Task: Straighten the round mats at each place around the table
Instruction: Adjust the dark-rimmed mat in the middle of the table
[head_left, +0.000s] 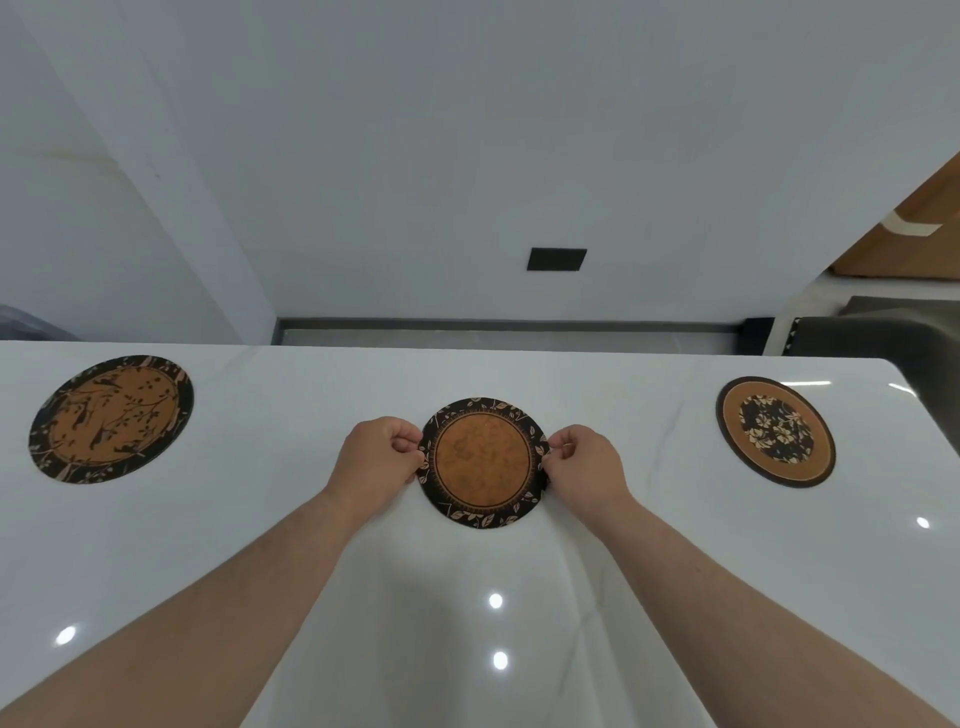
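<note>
Both hands pinch the middle mat (483, 462) by its opposite edges, left hand (376, 460) and right hand (587, 462), fingers curled shut on its rim. It lies on the white worktop (311, 519) toward the far edge, between the bird mat (110, 419) and the flower mat (775, 431).

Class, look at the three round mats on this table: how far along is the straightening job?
In hand: the middle mat, pinched at opposite edges by the left hand and right hand. The bird mat and flower mat lie flat, untouched now; whether they're already straightened or still left cannot be told.
</note>
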